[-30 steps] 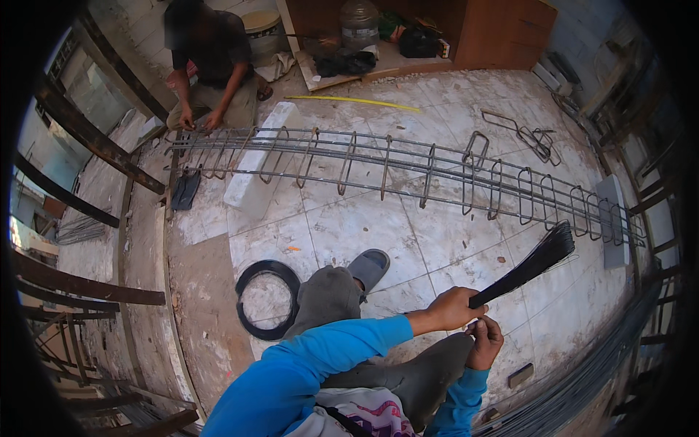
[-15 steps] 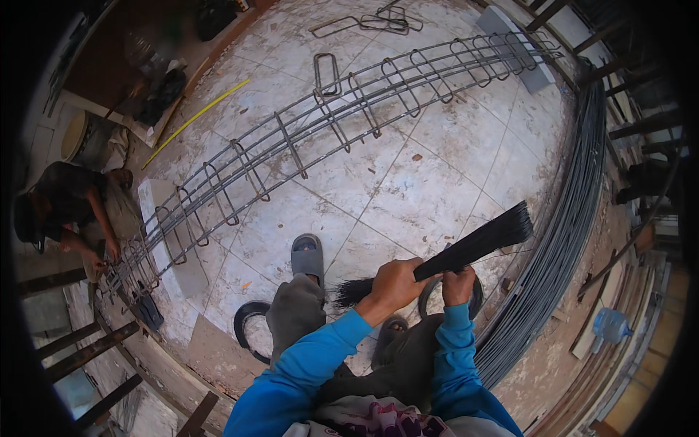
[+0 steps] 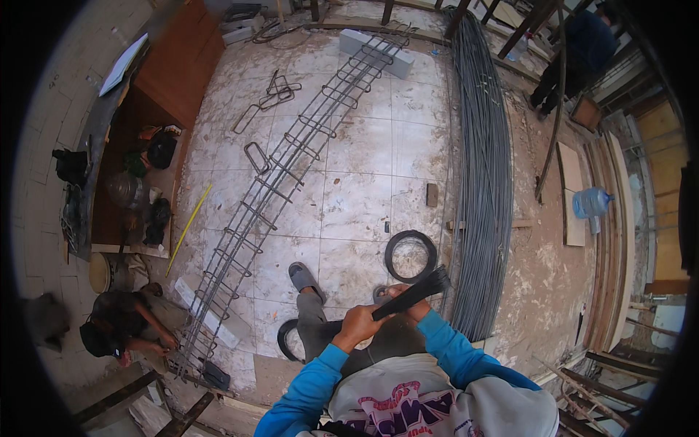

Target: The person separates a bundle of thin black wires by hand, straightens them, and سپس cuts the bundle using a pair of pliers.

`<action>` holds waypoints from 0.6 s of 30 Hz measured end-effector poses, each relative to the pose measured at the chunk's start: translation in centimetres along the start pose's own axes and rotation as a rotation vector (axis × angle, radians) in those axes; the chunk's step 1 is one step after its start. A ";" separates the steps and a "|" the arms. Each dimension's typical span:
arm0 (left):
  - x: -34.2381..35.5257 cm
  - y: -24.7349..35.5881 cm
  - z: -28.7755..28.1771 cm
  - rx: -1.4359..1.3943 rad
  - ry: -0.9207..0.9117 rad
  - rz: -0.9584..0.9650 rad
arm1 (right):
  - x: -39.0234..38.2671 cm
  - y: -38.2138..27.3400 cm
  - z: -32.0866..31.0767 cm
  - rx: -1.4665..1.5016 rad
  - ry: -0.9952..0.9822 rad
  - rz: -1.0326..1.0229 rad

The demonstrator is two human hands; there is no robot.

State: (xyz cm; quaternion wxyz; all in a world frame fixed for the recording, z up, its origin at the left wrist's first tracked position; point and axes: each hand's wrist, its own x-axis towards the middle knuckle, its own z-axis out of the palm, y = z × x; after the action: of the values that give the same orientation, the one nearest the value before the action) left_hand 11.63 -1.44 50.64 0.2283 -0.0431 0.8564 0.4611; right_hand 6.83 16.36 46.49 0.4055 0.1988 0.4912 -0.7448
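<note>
My left hand point(image 3: 357, 325) is closed round a bundle of thin black wires point(image 3: 419, 290), which slants up to the right in front of my body, its ends fanned out. My right hand point(image 3: 413, 304) is closed against the underside of the bundle; its fingers are partly hidden there. A coil of black wire point(image 3: 390, 257) lies on the floor just beyond my hands. Another dark coil point(image 3: 282, 340) rests beside my leg on the left.
A long rebar cage point(image 3: 280, 175) runs diagonally across the tiles on pale blocks point(image 3: 397, 65). A co-worker point(image 3: 135, 320) crouches at its near end. Long steel bars point(image 3: 480, 167) lie along the right. A water jug point(image 3: 591, 202) and another person point(image 3: 579, 51) are farther right.
My view has swung to the right, bringing the steel bars and floor coil more fully into sight. The wire bundle stays in my left hand; my right hand is now against it.
</note>
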 end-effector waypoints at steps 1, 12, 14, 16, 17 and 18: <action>-1.3 1.5 0.3 0.010 -0.026 0.014 | -2.1 -0.4 -0.1 0.021 0.021 -0.011; -14.5 7.7 7.6 0.175 -0.042 0.157 | -18.0 2.3 -2.8 0.064 -0.092 0.227; -17.7 8.1 9.8 0.052 -0.030 0.082 | -19.6 5.1 -5.0 0.116 -0.177 0.239; -21.3 7.5 11.9 -0.073 -0.004 -0.010 | -20.6 7.0 -5.3 0.219 -0.268 0.252; -22.9 7.0 13.0 -0.174 0.029 -0.031 | -21.4 7.4 -4.4 0.179 -0.294 0.320; -24.2 6.5 13.9 -0.279 0.069 -0.042 | -22.1 7.5 -3.6 0.059 -0.353 0.352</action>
State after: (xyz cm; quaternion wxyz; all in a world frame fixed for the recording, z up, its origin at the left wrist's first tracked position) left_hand 36.22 10.27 59.52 0.2003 -0.1079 0.7903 0.5689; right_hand 25.48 27.16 55.98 0.6025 0.1597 0.3485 -0.7000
